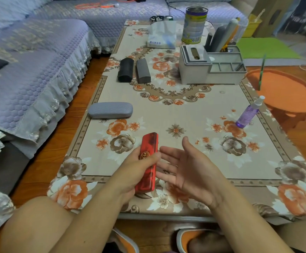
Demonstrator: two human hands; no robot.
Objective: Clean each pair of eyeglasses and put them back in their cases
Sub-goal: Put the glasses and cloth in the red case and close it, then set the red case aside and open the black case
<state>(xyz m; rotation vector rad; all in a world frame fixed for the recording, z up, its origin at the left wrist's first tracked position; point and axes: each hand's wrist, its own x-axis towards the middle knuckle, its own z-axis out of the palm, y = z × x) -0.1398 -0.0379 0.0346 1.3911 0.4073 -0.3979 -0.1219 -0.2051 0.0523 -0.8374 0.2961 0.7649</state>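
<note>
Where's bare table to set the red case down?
Open cloth lies between the grey case and the purple spray bottle, just ahead of the red case that the left hand grips. Crowded farther back: two dark cases, organiser.

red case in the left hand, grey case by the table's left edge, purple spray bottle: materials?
Red case, gripped by the left hand: hard shell, glossy marbled lacquer or plastic, judging by the sheen. Grey case: rigid shell, matte ribbed covering, probably fabric or textured leatherette. Purple spray bottle: translucent plastic; light passes through, white pump cap.
</note>
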